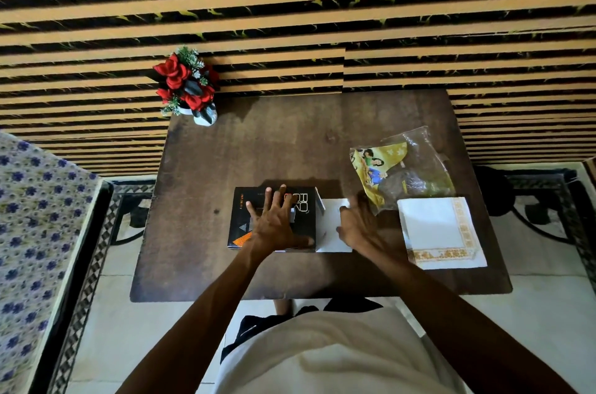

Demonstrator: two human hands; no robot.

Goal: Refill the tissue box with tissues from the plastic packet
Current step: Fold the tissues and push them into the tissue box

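A black tissue box [240,219] with orange triangles lies on the dark wooden table [258,142]. My left hand [274,222] rests flat on its top, fingers spread. The box's right end flap [320,204] stands open, and a white stack of tissues [332,240] sticks out of that end. My right hand [356,226] lies on this stack, fingers pressing it toward the box. To the right lies a second pile of white tissues [438,229] with a gold patterned border. Behind it sits the crumpled plastic packet [400,164], clear with yellow print, looking flattened.
A small pot of red artificial flowers [187,87] stands at the table's far left corner against the striped wall. A floral-patterned cushion [29,232] is at the left. A dark patterned rug [548,193] lies under the table.
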